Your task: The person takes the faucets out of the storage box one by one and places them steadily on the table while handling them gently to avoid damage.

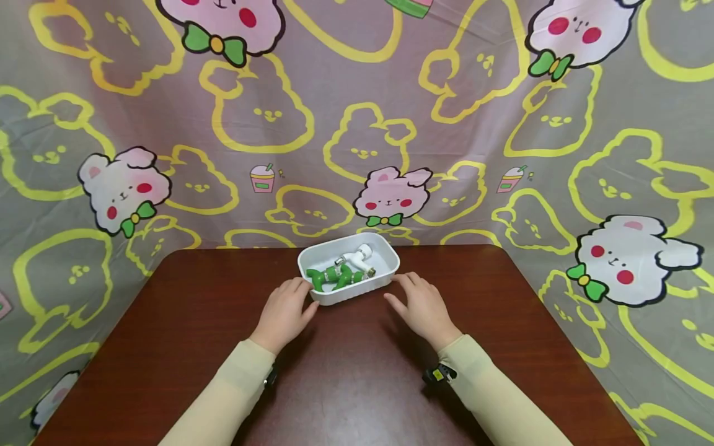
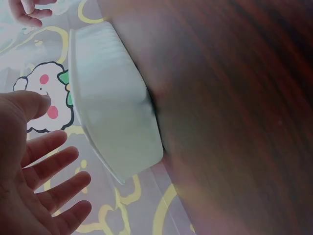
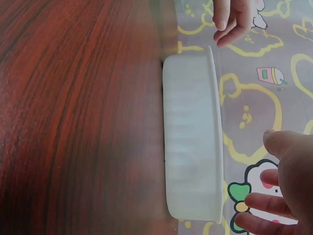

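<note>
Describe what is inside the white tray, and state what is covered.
Inside the white tray lie green fittings and, behind them, a white fitting with metal parts. Whatever is directly beneath them is covered; the wrist views show only the tray's outside.

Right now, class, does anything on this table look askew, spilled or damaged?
The white tray sits askew in the head view: left end nearer, out of line with the far edge of the table. No spill or damage shows.

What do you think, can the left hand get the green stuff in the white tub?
Probably yes: the left hand is beside the white tub, the tub's top is open, and nothing covers the green stuff.
</note>
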The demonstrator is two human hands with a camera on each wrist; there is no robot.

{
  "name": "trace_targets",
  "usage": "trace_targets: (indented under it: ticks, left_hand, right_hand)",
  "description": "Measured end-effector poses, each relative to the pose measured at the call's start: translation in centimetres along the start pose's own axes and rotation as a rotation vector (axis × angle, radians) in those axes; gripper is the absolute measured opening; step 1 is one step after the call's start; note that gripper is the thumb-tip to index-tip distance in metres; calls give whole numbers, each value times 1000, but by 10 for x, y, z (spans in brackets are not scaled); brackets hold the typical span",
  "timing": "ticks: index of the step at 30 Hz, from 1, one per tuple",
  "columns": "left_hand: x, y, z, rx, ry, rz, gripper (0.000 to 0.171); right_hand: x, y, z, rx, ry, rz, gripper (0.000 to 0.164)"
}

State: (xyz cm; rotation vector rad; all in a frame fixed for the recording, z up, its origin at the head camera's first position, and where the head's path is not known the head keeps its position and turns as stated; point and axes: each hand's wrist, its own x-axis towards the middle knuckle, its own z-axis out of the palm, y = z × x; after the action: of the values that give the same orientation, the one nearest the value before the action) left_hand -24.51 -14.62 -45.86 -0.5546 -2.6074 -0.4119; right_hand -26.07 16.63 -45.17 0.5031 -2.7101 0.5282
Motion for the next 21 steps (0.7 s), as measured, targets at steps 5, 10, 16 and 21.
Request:
trace_targets:
  ticks: [5, 10, 16, 21]
  left_hand:
    - [2, -3, 4, -25, -26, -3, 30]
    - [4, -4, 8, -32, -45, 5, 26]
    - [7, -5, 10, -34, -51, 7, 25]
    - [11, -5, 13, -28, -44, 36, 21]
  right_hand:
    - [0, 0, 0, 4, 1, -1, 46]
    - [1, -1, 0, 9, -4, 5, 46]
    - [0, -1, -1, 9, 3, 1, 45]
    - [1, -1, -1, 8, 13, -9, 45]
